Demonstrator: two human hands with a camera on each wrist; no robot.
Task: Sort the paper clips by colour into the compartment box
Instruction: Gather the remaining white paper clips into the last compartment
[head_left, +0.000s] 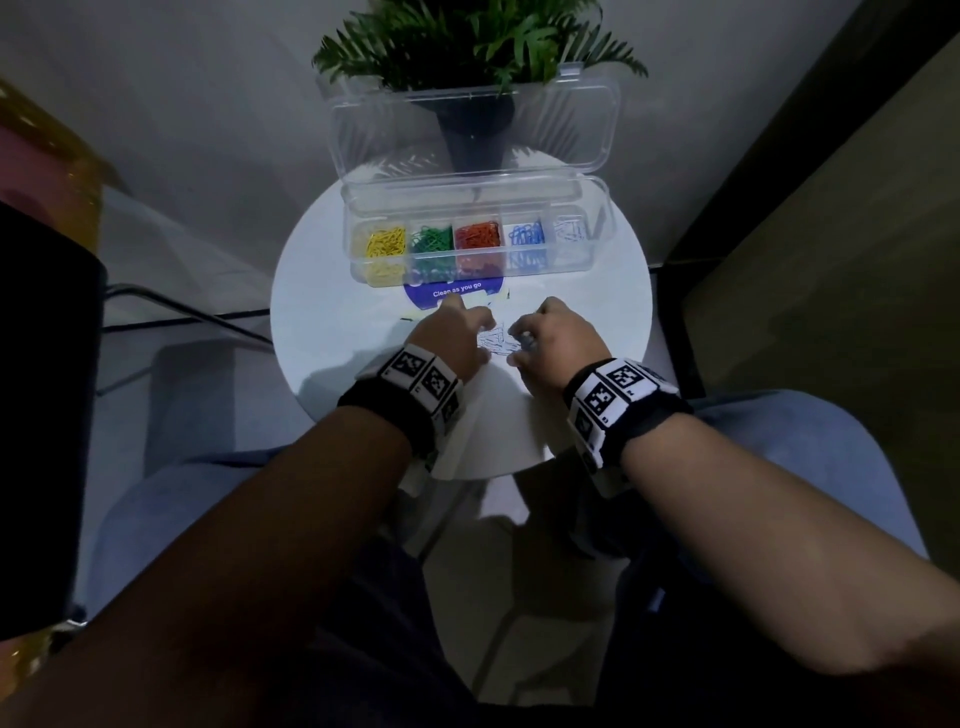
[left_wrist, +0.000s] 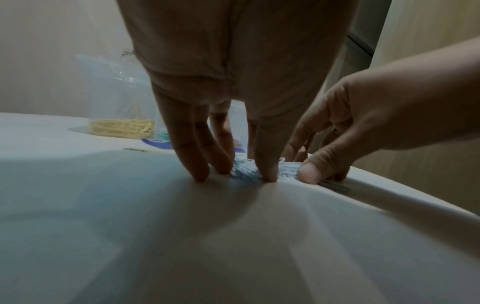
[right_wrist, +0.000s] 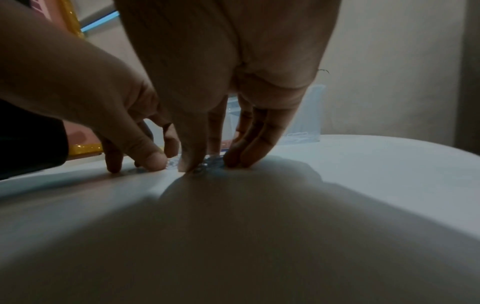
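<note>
Both hands work as one grip: the left hand (head_left: 457, 332) and right hand (head_left: 556, 335) stand with fingertips pressed down on the worktop (head_left: 332, 332), closing in on a small heap of white paper clips (head_left: 496, 340) between them — corralled, not yet lifted. Thin, slippery clips could skitter out sideways or tangle and drop mid-carry. Just beyond the grip sits the compartment box (head_left: 472, 244), its white compartment (head_left: 571, 234) at the far right; behind that, its raised lid (head_left: 475, 130) and a potted plant (head_left: 467, 52) — nothing blocks the way.

I count one compartment box (head_left: 475, 244) with five filled sections, one loose heap of white clips (head_left: 497, 340) between my two hands, and one potted plant (head_left: 470, 78).
</note>
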